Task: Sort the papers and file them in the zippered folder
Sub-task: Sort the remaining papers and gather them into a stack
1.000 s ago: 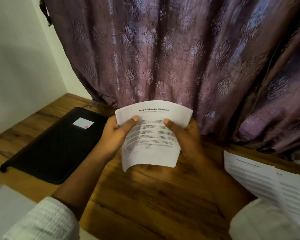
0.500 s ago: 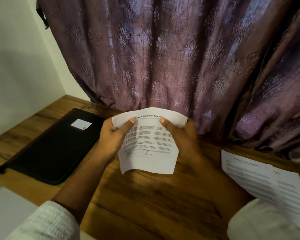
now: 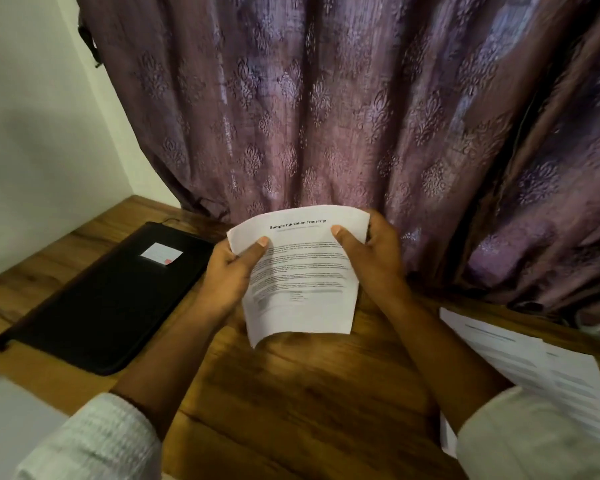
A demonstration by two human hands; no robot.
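Note:
A printed sheet headed "Sample Education Transcript" point(image 3: 302, 271) is held upright above the wooden table point(image 3: 291, 393), bowed across its width. My left hand point(image 3: 227, 271) grips its left edge with the thumb on the front. My right hand point(image 3: 374, 258) grips its right edge the same way. The black zippered folder point(image 3: 108, 299) lies closed on the table to the left, with a small white label point(image 3: 160, 253) on its cover. More printed papers point(image 3: 541, 368) lie overlapped at the right edge of the table.
A purple patterned curtain point(image 3: 326, 116) hangs just behind the table. A white wall point(image 3: 32, 133) stands at the left. Something white point(image 3: 7, 420) shows at the lower left corner, partly cut off.
Both hands keep their grip on the sheet; it has shifted slightly right and farther from me, with the thumbs now nearer the heading. The folder and other papers stay put.

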